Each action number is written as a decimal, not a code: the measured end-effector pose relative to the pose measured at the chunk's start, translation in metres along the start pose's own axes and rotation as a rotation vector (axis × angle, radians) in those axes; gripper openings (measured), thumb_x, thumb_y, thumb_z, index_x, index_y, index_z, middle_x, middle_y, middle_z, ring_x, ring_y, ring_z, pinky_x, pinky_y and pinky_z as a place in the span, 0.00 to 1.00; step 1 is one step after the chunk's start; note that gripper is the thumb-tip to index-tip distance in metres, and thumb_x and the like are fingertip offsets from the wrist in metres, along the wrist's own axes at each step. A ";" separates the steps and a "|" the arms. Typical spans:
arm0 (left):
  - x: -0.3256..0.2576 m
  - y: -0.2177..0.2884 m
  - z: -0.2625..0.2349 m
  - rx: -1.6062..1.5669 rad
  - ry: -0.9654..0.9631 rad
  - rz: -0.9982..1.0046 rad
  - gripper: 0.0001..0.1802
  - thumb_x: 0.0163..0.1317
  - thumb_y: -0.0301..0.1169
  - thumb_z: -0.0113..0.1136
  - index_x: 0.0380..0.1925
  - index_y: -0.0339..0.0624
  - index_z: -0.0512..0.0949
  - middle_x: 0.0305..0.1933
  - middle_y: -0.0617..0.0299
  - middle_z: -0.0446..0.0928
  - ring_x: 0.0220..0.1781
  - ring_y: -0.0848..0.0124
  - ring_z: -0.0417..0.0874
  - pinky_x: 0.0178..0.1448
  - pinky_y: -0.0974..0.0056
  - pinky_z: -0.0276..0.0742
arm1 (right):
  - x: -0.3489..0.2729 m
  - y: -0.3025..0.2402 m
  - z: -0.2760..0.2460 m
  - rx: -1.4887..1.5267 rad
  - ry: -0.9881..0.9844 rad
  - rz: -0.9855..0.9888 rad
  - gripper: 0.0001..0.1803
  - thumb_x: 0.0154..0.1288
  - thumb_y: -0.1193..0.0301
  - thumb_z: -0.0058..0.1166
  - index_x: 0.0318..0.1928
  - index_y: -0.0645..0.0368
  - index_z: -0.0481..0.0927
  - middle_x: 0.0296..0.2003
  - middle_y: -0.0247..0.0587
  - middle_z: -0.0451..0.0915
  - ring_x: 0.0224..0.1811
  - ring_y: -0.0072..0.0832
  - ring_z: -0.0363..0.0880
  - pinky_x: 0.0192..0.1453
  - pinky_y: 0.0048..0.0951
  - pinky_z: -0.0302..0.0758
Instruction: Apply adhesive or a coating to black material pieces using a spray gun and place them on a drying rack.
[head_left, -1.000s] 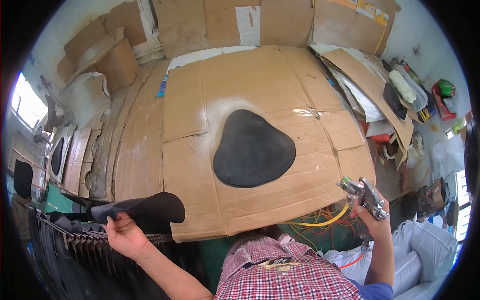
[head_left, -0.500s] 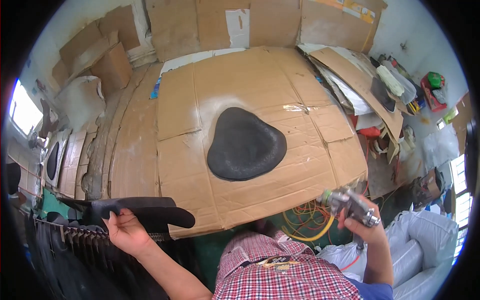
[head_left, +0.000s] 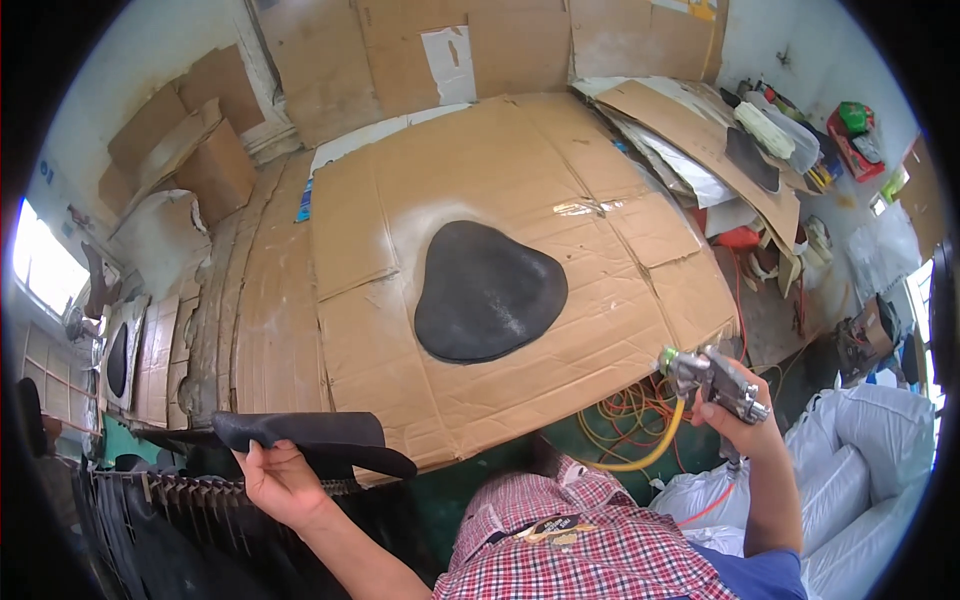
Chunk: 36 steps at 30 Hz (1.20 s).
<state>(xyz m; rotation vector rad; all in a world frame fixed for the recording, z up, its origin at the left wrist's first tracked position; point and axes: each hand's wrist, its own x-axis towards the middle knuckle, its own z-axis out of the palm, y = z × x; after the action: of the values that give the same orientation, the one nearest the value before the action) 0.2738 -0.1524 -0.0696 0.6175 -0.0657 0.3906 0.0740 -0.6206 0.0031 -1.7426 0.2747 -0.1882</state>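
Observation:
A black, rounded three-lobed pad lies flat on the cardboard, with a small pale sheen toward its lower right. Near the table's front left edge, my left hand pinches a second black pad between thumb and fingers. This one is seen edge-on and looks bent or folded. Over at the front right corner, my right hand is wrapped round a metal spray gun. Its nozzle end points left toward the table and is apart from the pad lying there.
Cardboard sheets cover the table. Below its left edge, black pieces hang in a row. Yellow and orange hoses coil on the green floor. Stuffed white sacks lie at my right; a cluttered cardboard stack stands far right.
My left hand has moved right with its pad, now more over the table's edge. The spray gun sits slightly further right. The sheen on the lying pad has shrunk. The view has shifted a little.

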 end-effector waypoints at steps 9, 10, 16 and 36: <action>-0.018 -0.009 0.048 0.081 0.084 0.090 0.14 0.63 0.19 0.47 0.49 0.35 0.73 0.48 0.57 0.77 0.45 0.69 0.79 0.45 0.69 0.77 | 0.003 0.010 -0.037 -0.046 0.056 -0.037 0.27 0.53 0.78 0.61 0.55 0.66 0.71 0.35 0.35 0.80 0.32 0.16 0.74 0.39 0.21 0.73; -0.019 -0.008 0.048 0.084 0.085 0.101 0.14 0.63 0.19 0.47 0.49 0.35 0.73 0.48 0.57 0.77 0.45 0.69 0.79 0.45 0.69 0.77 | 0.005 0.009 -0.046 -0.024 0.036 -0.003 0.27 0.53 0.76 0.62 0.55 0.67 0.71 0.36 0.36 0.80 0.34 0.16 0.74 0.41 0.21 0.73; -0.028 -0.015 0.062 0.056 0.113 0.120 0.10 0.62 0.20 0.49 0.43 0.33 0.74 0.42 0.56 0.79 0.40 0.68 0.81 0.44 0.68 0.78 | 0.017 0.022 -0.072 0.058 -0.134 0.021 0.27 0.53 0.76 0.63 0.55 0.68 0.71 0.37 0.35 0.79 0.36 0.17 0.75 0.41 0.22 0.73; -0.051 -0.026 0.062 0.078 0.239 0.139 0.14 0.58 0.18 0.47 0.42 0.40 0.75 0.41 0.58 0.79 0.39 0.65 0.80 0.41 0.64 0.79 | 0.072 0.044 -0.110 0.086 -0.255 0.051 0.29 0.52 0.76 0.60 0.57 0.67 0.70 0.31 0.36 0.78 0.29 0.19 0.77 0.35 0.22 0.75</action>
<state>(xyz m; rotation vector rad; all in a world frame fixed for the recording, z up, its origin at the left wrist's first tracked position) 0.2401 -0.2246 -0.0423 0.6407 0.1360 0.6014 0.1089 -0.7521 -0.0212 -1.6524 0.1224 0.0591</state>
